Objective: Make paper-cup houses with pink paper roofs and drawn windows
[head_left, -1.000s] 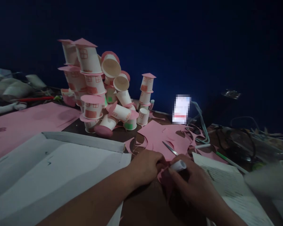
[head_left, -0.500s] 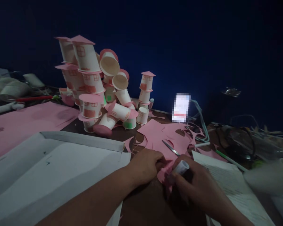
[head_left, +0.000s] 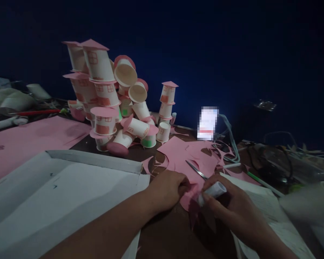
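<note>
My left hand (head_left: 169, 189) is closed, its fingertips pinching a small cut piece of pink paper (head_left: 188, 202) low over the dark table. In my right hand (head_left: 229, 205) is a white glue stick (head_left: 215, 190), tilted with its hollow base up to the right. Its lower end meets the pink piece or is just beside it; I cannot tell which. Beyond my hands, scissors (head_left: 196, 169) lie on a larger pink sheet (head_left: 175, 153) with cut-out edges, their handles hidden by my right hand.
Stacked paper cups (head_left: 98, 66) with pink roofs and drawn windows stand at the back left, several tipped over. A shallow white box (head_left: 83, 194) lies on the left. A lit phone (head_left: 207, 124) leans at the back. Printed paper (head_left: 261, 201) and a blurred cup (head_left: 307, 205) are at right.
My right hand has shifted slightly right with the glue stick, which now leans more to the right. My left hand and the pink piece stay almost in place.
</note>
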### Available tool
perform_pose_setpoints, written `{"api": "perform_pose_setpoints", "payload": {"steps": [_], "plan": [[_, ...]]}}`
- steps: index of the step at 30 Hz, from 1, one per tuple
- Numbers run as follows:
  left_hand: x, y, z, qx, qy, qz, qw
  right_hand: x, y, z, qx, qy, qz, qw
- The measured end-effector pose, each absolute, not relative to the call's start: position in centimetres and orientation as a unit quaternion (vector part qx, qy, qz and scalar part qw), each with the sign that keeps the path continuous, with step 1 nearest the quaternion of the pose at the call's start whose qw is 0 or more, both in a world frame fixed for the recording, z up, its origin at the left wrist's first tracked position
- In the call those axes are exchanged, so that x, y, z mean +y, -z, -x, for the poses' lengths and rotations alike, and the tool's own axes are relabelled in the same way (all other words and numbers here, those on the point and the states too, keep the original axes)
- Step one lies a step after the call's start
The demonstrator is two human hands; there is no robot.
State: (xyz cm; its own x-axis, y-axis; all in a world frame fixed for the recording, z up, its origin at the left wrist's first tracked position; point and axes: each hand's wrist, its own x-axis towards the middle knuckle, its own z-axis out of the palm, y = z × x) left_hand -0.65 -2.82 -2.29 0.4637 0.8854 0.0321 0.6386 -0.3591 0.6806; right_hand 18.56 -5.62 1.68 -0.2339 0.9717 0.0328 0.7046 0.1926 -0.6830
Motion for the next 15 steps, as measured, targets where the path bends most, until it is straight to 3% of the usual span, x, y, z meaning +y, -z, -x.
{"api": "perform_pose_setpoints", "payload": {"steps": [10, 15], "plan": [[-2.8, 2.3, 0.6, 0.474, -0.215, -0.793, 0.318, -5.3, 0.6, -17.0, -0.793, -0.178, 0.560, 0.162], [-2.7, 2.2, 0.5, 0.473, -0.209, -0.799, 0.307, -5.4, 0.0, -17.3, -0.792, -0.236, 0.548, 0.128]]}}
